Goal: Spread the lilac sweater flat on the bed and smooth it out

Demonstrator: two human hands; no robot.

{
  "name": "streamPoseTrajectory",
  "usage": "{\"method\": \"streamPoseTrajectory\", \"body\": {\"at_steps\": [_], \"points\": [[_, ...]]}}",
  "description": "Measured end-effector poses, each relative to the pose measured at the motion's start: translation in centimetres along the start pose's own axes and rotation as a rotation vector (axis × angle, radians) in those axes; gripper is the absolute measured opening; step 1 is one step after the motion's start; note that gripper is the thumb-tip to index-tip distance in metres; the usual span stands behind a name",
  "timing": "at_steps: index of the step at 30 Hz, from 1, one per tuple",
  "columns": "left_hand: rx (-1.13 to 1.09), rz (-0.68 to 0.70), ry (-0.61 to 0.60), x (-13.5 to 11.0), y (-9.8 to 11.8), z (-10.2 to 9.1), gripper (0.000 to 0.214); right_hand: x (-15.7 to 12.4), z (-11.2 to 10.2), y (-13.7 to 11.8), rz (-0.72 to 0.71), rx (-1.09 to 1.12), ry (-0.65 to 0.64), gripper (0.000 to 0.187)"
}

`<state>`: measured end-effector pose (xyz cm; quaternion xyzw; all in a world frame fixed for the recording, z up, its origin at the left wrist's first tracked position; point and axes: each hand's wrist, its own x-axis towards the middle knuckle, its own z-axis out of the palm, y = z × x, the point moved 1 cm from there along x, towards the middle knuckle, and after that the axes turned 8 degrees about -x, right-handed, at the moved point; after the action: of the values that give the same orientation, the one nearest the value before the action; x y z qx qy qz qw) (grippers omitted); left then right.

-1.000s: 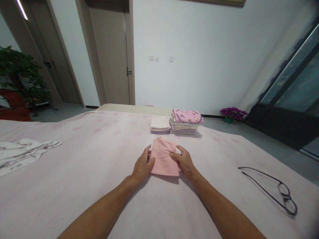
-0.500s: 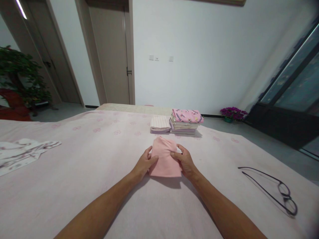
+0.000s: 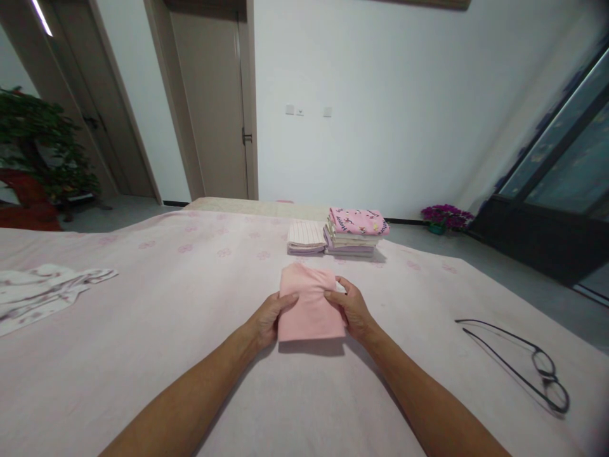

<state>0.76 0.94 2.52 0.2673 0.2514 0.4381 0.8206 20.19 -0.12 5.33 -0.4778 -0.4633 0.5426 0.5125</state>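
Between my two hands is a folded pink cloth [image 3: 311, 311], raised a little above the bedspread so that a shadow falls under its near edge. My left hand [image 3: 270, 315] grips its left side, thumb on top and the fingers hidden beneath. On the right side, my right hand [image 3: 353, 306] pinches the cloth with the thumb on top, and small creases run from that thumb. Beyond the cloth lie a folded striped cloth [image 3: 306, 236] and a taller stack of folded fabric [image 3: 354, 244] topped by a pink printed piece [image 3: 359, 221].
A crumpled white patterned cloth [image 3: 47, 292] lies at the left. Black-framed eyeglasses [image 3: 514, 368] rest with temples unfolded at the right. The pale pink bedspread [image 3: 200, 285] spreads under everything. Purple flowers [image 3: 446, 216] stand on the floor beyond the bed.
The pink cloth's left side has moved left and looks wider and flatter. My left hand has shifted slightly left with it, its fingers now under the cloth. My right hand stays nearly in place.
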Motion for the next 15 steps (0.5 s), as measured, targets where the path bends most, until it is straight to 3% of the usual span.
{"method": "streamPoseTrajectory", "body": {"at_steps": [10,15], "points": [[-0.008,-0.016,-0.067,0.2,-0.3,-0.5,0.053,0.9,-0.6,1.2,-0.004,-0.113,0.040,0.045],[-0.007,-0.006,0.008,0.2,-0.5,-0.1,0.060,1.2,-0.8,1.5,0.013,-0.215,0.073,0.047]]}}
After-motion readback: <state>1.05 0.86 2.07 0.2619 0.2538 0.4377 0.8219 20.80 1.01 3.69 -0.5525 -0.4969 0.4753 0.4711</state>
